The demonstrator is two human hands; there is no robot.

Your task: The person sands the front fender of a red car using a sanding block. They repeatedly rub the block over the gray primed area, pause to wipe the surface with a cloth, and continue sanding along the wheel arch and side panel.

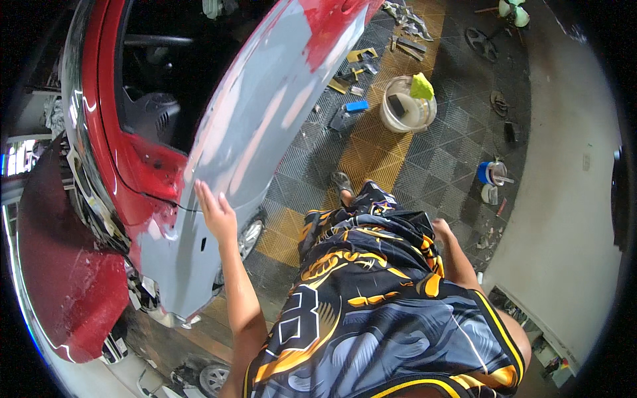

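Patterned jersey (378,318) sits nearest; left hand (217,215) is flat, ungripping, at grey-patched car panel (265,109), probably to suit its surface; can't tell right hand's (440,230) grip.

the car (265,99) stands left of the person (391,318); ahead, a bucket (393,121) on the floor (424,162), cloth (421,87) on its rim; right, a wall (564,199).

- Car panel (260,113): matte grey, with paler pinkish patches; glossy red toward its far end
- Car frame (106,126), left: bright red
- Hood (70,285), near left: deeper, darker red
- Floor tiles (431,162): dark grey, ridged triangular pattern, crossed by a yellow-ochre band
- Bucket (390,121), far: whitish
- Cloth (421,87) on it: yellow-green
- Block (356,106): blue
- Shirt (398,312), near: black and grey, orange-yellow flashes and trim
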